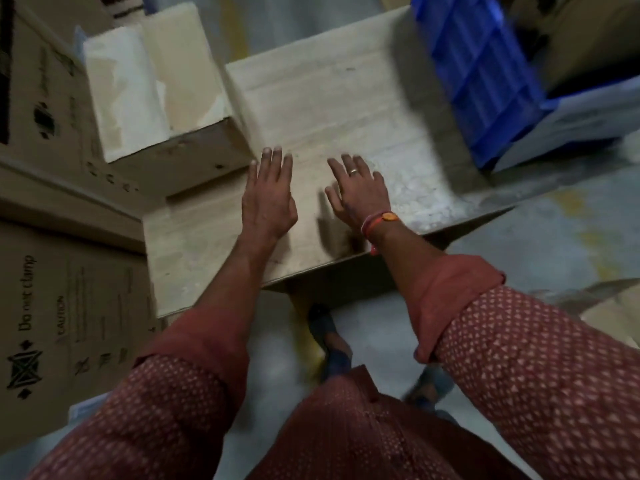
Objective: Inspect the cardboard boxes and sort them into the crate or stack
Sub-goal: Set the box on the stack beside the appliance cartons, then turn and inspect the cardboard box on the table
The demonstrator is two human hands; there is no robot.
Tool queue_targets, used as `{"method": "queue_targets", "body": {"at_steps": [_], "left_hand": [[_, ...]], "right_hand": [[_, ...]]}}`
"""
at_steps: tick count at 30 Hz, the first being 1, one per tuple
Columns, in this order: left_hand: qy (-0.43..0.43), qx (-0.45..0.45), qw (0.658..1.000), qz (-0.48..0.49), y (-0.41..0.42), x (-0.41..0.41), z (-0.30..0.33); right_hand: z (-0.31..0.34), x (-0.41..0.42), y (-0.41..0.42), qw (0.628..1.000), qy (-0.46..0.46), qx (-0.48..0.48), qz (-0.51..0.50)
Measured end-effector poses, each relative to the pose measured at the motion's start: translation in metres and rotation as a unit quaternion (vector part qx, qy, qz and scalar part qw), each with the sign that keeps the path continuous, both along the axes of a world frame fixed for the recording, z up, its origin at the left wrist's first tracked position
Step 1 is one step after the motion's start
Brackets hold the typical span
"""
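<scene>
Box [173, 109], one small open cardboard one, stands at the far left corner of the surface [346, 98], its pale flaps folded out and its brown side wall facing the near edge. One blue crate [485, 81] sits off the surface's far right corner; its ribbed wall rises beside the right edge, and the view there is blurred, so whether it touches the surface cannot be told. Two large cartons lie off the left edge: one [41, 98] by the far left corner behind the box, one [69, 323] by the near left corner, printed "Do not clamp" and "CAUTION".

Two hands are over the middle of the surface, apart from each other and holding nothing. The left hand [268, 199] has straight fingers spread flat, its fingertips just beside the near corner of the box. The right hand [360, 195] is also flat with fingers extended, a ring on one finger and an orange band at the wrist. Both arms wear rolled patterned red sleeves.
</scene>
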State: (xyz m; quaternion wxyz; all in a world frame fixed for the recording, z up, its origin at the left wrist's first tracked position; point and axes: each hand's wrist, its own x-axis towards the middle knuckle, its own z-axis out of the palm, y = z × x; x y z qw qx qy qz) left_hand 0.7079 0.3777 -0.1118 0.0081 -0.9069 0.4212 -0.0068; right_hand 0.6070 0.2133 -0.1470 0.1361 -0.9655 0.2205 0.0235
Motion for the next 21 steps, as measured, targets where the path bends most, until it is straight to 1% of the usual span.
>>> {"method": "queue_targets", "body": {"at_steps": [6,11,14,18,21], "left_hand": [[0.025,0.02,0.998,-0.048,-0.078,-0.102,-0.007],[0.035,-0.049,0.994,-0.094,-0.151,-0.215,-0.004],[0.053,-0.052,0.986,-0.15,-0.198,-0.295,-0.006],[0.062,-0.056,0.972,-0.22,-0.272,-0.384,-0.005],[0.07,-0.035,0.956,-0.282,-0.328,-0.442,-0.008]], "right_hand": [[0.001,-0.113,-0.06,0.999,0.01,0.004,-0.053],[0.011,-0.235,-0.115,0.996,-0.008,-0.001,-0.087],[0.009,-0.32,-0.15,0.991,-0.012,0.002,-0.135],[0.003,-0.425,-0.198,0.979,0.007,0.008,-0.203],[-0.003,-0.497,-0.225,0.963,0.014,0.022,-0.268]]}}
